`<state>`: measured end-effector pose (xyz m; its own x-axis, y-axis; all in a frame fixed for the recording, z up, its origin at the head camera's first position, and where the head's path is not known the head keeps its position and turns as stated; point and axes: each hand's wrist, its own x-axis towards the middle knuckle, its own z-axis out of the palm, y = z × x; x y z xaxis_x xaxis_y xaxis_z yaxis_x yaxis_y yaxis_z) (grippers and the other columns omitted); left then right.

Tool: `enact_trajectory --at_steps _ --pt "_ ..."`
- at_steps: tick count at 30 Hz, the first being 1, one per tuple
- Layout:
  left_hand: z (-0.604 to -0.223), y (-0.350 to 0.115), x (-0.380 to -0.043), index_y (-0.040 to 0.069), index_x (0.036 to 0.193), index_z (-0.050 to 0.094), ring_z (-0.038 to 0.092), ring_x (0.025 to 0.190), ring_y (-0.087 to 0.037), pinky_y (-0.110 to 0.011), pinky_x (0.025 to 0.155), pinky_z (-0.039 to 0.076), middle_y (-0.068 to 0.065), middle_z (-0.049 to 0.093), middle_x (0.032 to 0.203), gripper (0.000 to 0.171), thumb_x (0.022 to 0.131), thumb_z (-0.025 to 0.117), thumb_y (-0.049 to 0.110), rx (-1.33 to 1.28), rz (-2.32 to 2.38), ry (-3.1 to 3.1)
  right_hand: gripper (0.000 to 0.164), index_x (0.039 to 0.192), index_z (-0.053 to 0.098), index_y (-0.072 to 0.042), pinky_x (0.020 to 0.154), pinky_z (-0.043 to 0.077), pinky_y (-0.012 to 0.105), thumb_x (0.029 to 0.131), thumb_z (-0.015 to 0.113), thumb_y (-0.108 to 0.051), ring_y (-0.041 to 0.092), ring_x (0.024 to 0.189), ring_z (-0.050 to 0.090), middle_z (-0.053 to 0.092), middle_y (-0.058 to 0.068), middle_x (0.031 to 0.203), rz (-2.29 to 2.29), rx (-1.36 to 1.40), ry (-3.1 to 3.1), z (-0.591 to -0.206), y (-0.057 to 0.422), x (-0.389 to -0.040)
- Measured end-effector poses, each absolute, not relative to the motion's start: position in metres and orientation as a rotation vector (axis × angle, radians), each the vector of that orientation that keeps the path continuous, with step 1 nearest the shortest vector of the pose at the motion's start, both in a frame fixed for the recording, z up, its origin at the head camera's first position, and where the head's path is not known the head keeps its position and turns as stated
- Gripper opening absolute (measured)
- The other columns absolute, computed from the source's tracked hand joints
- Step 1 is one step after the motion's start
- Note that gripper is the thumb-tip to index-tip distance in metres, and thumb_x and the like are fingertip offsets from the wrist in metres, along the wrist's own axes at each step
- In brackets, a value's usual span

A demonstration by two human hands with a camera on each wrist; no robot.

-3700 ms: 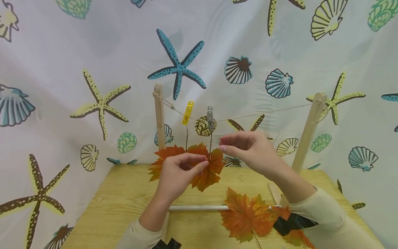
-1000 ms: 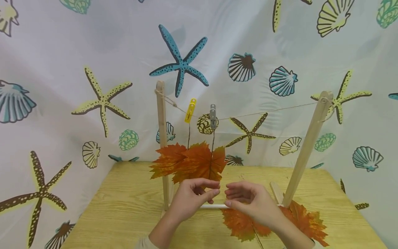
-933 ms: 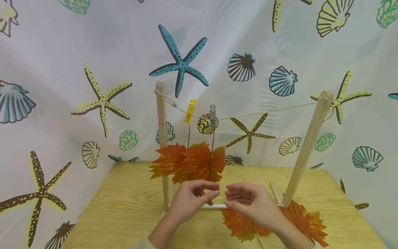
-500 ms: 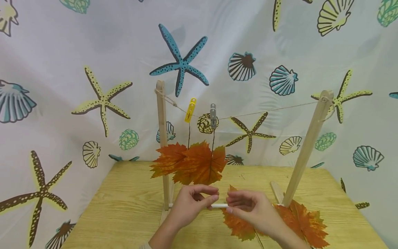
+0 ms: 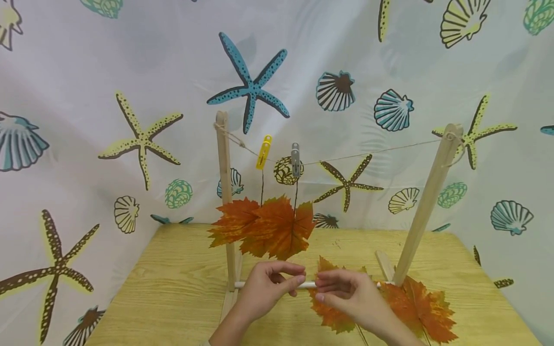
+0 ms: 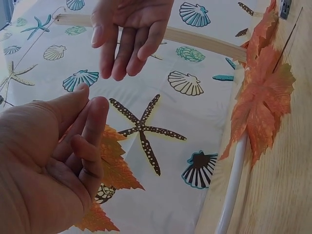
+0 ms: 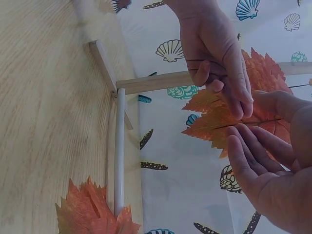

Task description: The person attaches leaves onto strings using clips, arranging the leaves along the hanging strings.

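Note:
My left hand (image 5: 270, 290) and right hand (image 5: 352, 295) hover facing each other over the table, fingers loosely bent and holding nothing. A small gap separates their fingertips, also visible between left hand (image 6: 53, 156) and right hand (image 6: 131, 36) in the left wrist view. Just above them, two orange artificial maple leaves (image 5: 283, 228) hang by thin stems from a string (image 5: 368, 154). A yellow clothespin (image 5: 263, 153) and a grey clothespin (image 5: 295, 159) hold the stems. Two more maple leaves lie on the table, one (image 5: 331, 307) partly behind my right hand, another (image 5: 426, 310) farther right.
The string runs between a left wooden post (image 5: 224, 168) and a right wooden post (image 5: 426, 211). A white rod (image 5: 240, 285) joins the posts low down. The wooden table (image 5: 160, 283) ends at a curtain (image 5: 173, 62) printed with shells and starfish.
Earlier my left hand was at the right hanging leaf and my right hand beside its stem. Both have come down and nearer each other, sinking slightly more over the last second.

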<state>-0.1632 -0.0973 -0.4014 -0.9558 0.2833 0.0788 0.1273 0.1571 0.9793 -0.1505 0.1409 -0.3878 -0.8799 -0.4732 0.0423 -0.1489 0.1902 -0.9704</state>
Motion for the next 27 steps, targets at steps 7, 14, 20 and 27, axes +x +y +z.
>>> enact_trajectory --at_steps 7,14,20,27 --pt "-0.404 -0.095 -0.160 0.013 0.109 0.078 0.068 0.065 -0.012 -0.019 0.045 0.034 -0.009 0.075 0.109 0.024 0.089 0.076 0.026 0.405 1.945 2.278 0.040 0.128 0.062 0.003 0.089 0.056 0.025 0.094 0.070 -0.017 0.015 0.104 0.070 0.067 0.022 0.123 -1.735 -0.579 2.186 -0.393 0.143 -0.147" --pt "-0.408 -0.091 -0.159 0.012 0.108 0.078 0.067 0.065 -0.012 -0.018 0.042 0.030 -0.008 0.076 0.106 0.023 0.089 0.076 0.025 0.384 1.945 2.252 0.044 0.130 0.060 0.006 0.090 0.056 0.025 0.094 0.070 -0.018 0.015 0.105 0.070 0.068 0.021 0.123 -1.731 -0.549 2.166 -0.398 0.146 -0.144" --pt "-0.416 -0.086 -0.159 0.012 0.107 0.078 0.069 0.066 -0.013 -0.018 0.044 0.037 -0.008 0.077 0.105 0.023 0.089 0.076 0.026 0.400 1.941 2.224 0.045 0.130 0.059 0.008 0.089 0.057 0.026 0.095 0.069 -0.017 0.019 0.107 0.070 0.065 0.024 0.128 -1.757 -0.568 2.134 -0.404 0.151 -0.142" --pt "-0.429 -0.076 -0.158 0.009 0.110 0.077 0.068 0.065 -0.011 -0.018 0.041 0.032 -0.011 0.073 0.118 0.023 0.090 0.075 0.021 0.454 1.934 2.154 0.047 0.131 0.059 0.008 0.088 0.057 0.026 0.095 0.070 -0.020 0.020 0.108 0.070 0.064 0.024 0.129 -1.728 -0.484 2.124 -0.416 0.158 -0.141"
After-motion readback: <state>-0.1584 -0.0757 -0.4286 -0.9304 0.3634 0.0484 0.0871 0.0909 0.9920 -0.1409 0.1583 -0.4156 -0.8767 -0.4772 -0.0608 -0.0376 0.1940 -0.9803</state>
